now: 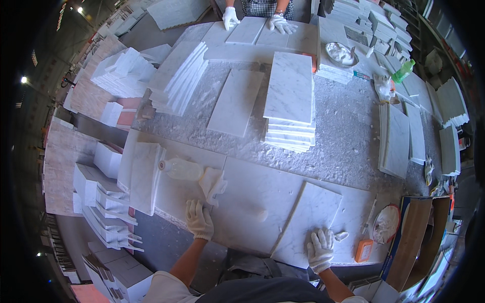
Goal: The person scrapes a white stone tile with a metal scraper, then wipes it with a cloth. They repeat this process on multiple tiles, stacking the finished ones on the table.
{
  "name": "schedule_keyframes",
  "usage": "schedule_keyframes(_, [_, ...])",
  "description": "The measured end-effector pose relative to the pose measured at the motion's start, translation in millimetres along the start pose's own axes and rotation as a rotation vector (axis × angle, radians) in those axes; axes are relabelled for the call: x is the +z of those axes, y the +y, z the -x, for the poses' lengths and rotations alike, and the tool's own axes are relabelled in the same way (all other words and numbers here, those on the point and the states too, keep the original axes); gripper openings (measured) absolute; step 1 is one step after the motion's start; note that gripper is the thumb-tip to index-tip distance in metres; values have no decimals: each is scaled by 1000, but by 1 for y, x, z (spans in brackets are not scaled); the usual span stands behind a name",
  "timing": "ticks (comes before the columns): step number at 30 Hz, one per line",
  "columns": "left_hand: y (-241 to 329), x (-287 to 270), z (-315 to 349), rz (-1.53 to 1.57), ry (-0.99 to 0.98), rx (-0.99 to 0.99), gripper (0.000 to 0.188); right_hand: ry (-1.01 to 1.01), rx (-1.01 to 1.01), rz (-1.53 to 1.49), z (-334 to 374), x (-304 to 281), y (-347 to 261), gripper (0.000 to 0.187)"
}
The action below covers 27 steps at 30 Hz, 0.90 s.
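My left hand [199,220], in a white glove, rests with its fingers stretched out at the near edge of the marble work slab [247,189]. Just beyond it lie a crumpled white cloth [212,185] and a clear plastic bottle [183,169] on its side. To the right, a grey-veined marble tile [309,219] lies slantwise on the slab. My right hand [320,251], gloved too, is flat with fingers spread at that tile's right edge. A small whitish piece [341,236] sits beside its fingers, and an orange block [363,251] lies farther right.
A tall tile stack [289,93] and a single tile [235,102] stand mid-table on dusty ground. Leaning tiles [177,76] are at left. A bowl of white paste [387,223] is near a cardboard box [411,242] at right. Opposite, another person's gloved hands [280,23] touch tiles.
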<state>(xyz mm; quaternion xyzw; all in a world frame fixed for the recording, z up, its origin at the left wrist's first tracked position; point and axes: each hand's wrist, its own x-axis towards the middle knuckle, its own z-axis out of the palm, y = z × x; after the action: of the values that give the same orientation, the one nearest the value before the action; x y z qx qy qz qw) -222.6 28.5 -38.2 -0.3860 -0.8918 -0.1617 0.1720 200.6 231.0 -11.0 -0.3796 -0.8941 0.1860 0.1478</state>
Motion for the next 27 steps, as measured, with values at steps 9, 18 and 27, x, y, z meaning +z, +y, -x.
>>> schedule_keyframes(9, [3,-2,1,10,-26,-22,38,5,-16,-41,2,3,4,42])
schedule_keyframes(18, [3,-1,1,-22,-17,-19,36,43,-40,4,2,5,4,42])
schedule_keyframes(27, [6,-5,-2,-30,-32,-30,38,49,-97,4,-11,0,0,43])
